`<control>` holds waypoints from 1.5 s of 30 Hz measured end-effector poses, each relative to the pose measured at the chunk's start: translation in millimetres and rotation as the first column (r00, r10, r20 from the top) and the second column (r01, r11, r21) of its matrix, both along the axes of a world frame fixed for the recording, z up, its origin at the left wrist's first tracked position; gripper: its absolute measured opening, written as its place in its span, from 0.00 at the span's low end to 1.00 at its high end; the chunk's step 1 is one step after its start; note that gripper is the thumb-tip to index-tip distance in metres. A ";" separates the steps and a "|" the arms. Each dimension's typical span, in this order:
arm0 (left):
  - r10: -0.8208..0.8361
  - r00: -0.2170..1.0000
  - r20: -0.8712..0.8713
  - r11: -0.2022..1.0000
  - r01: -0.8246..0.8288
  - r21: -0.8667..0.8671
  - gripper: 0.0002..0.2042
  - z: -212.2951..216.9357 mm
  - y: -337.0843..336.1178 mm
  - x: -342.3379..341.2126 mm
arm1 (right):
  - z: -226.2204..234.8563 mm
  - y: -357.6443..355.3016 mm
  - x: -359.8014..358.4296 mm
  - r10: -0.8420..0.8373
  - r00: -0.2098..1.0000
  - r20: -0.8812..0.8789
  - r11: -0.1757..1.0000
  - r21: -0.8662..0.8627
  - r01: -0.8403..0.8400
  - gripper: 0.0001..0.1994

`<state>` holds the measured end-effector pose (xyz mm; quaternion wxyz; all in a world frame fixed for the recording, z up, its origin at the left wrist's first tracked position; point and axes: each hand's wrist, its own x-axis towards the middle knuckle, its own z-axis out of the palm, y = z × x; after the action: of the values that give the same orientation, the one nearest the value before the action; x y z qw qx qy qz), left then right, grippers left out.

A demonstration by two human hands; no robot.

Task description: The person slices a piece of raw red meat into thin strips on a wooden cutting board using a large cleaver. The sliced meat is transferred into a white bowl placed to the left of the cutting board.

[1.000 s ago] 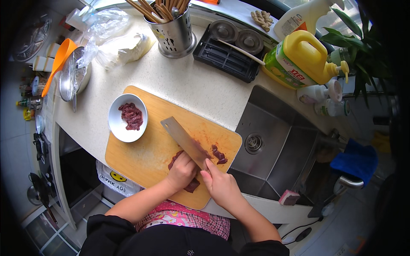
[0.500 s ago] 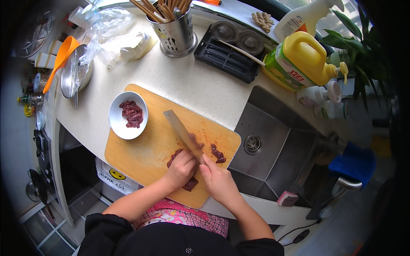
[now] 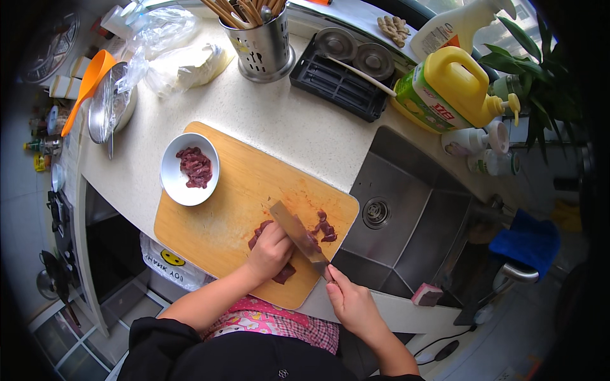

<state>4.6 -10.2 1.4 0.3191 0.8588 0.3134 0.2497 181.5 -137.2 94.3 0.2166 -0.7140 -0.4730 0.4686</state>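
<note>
My right hand is wrapped round the handle of a broad-bladed kitchen knife, which slants across the wooden cutting board with its tip up and to the left. Just left of the blade, my left hand presses down with curled fingers on dark red raw meat, which shows on both sides of the fingers. Cut meat slices lie to the right of the blade, with some partly behind it. At the board's upper left stands a white bowl holding sliced meat.
A steel sink adjoins the board's right side, with a pink sponge on its near edge. Behind are a chopstick holder, a black rack and a yellow detergent jug. A steel bowl stands at left.
The knife has moved right and toward me with my right hand, its tip dropping back from the board's middle. My left hand stays on the meat.
</note>
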 end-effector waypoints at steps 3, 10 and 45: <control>0.023 1.000 0.014 1.000 -0.023 0.017 0.11 0.3 1.9 -0.5 | 4.1 3.5 8.0 0.024 0.998 -0.050 0.999 -0.041 -0.026 0.20; 0.027 0.999 0.017 1.000 -0.027 -0.008 0.12 -5.6 -1.7 -5.2 | 15.4 4.6 18.4 0.150 0.988 0.041 0.985 -0.098 -0.145 0.21; -0.018 1.000 0.006 1.000 0.018 -0.007 0.14 -6.4 -2.7 -3.6 | 2.8 38.6 10.5 -0.029 0.992 -0.126 0.998 -0.054 0.022 0.18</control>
<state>1.0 -12.9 -5.0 0.3251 0.8598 0.3056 0.2483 192.0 -98.6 97.2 0.2333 -0.6943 -0.4368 0.5222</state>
